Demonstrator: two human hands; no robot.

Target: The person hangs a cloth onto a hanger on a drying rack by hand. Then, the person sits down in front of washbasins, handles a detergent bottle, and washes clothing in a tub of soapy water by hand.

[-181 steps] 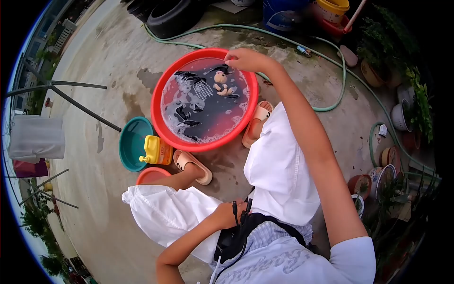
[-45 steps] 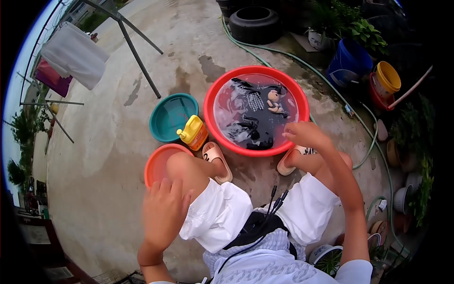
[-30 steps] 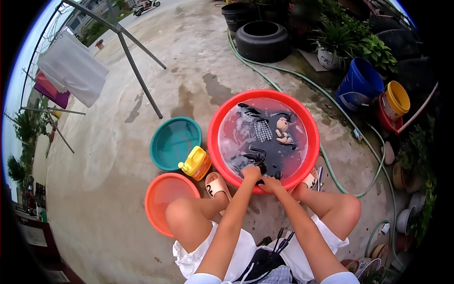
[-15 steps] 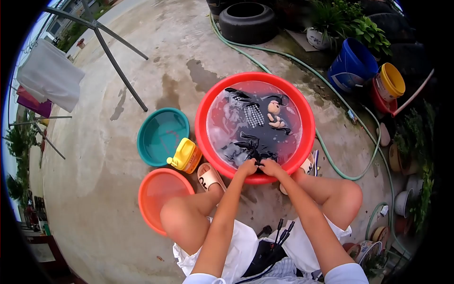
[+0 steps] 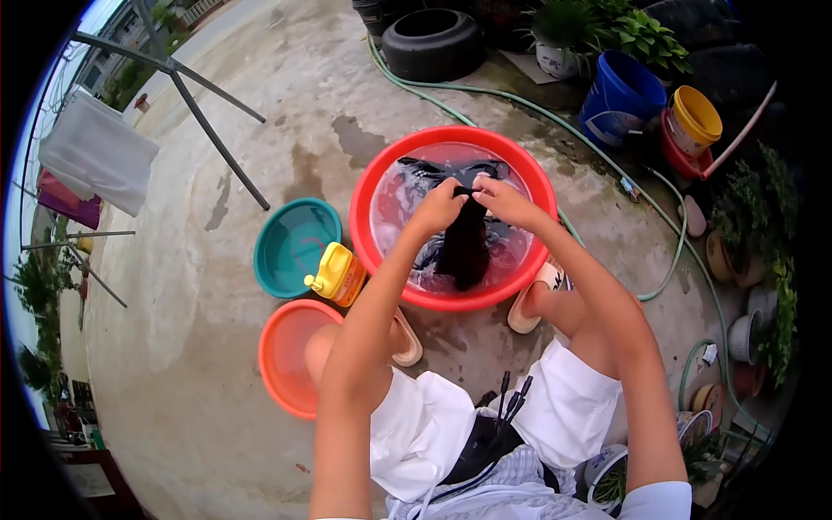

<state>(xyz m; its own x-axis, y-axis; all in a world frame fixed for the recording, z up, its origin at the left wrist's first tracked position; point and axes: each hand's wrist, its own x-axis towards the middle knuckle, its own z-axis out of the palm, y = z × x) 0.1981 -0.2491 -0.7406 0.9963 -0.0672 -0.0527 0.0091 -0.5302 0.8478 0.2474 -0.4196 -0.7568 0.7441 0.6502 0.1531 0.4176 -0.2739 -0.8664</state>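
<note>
Black cloth (image 5: pixel 465 247) hangs just below left hand (image 5: pixel 440 206) and right hand (image 5: pixel 503 201), upper end pinched by both, hands close together. Cloth over sudsy water (image 5: pixel 388 208) in red basin (image 5: pixel 362 204). Beside red basin, yellow jug (image 5: pixel 338 273), then teal basin (image 5: pixel 282 247); orange basin (image 5: pixel 289 364) near jug.

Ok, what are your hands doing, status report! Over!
Left hand, right hand: gripping black cloth. Cloth held over red basin. Other dark fabric in basin.
</note>
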